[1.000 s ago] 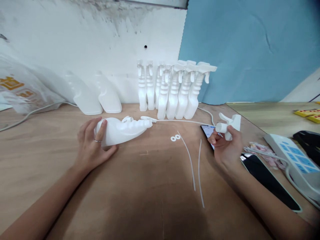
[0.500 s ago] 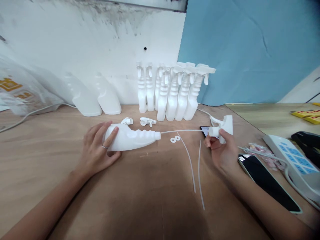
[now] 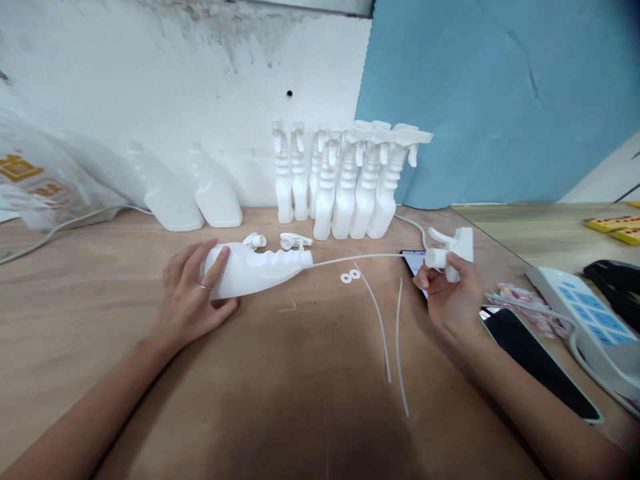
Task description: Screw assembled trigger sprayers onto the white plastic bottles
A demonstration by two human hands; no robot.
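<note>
My left hand (image 3: 193,290) is wrapped round the base of a white bottle (image 3: 255,270) lying on its side, its neck pointing right. In my right hand (image 3: 453,293) is a white spray head (image 3: 463,250), held above the table's right part. A thin white tube (image 3: 365,257) spans from the spray head to the bottle's neck; whether its end is inside the neck is hard to tell. Below it lie two white washers (image 3: 350,276) and two loose tubes, one curved (image 3: 379,320) and one straighter (image 3: 399,347). Two spray heads (image 3: 296,241) (image 3: 255,241) rest behind the bottle.
Several assembled spray bottles (image 3: 345,193) stand by the wall, with two headless bottles (image 3: 217,197) to their left. At right are a phone (image 3: 543,363), another phone (image 3: 413,261), a power strip (image 3: 590,313) and cables. A plastic bag (image 3: 50,180) sits far left.
The bottle and my left hand have shifted slightly left. My right hand has moved a little right with the spray head, whose trigger now shows, and the tube follows.
</note>
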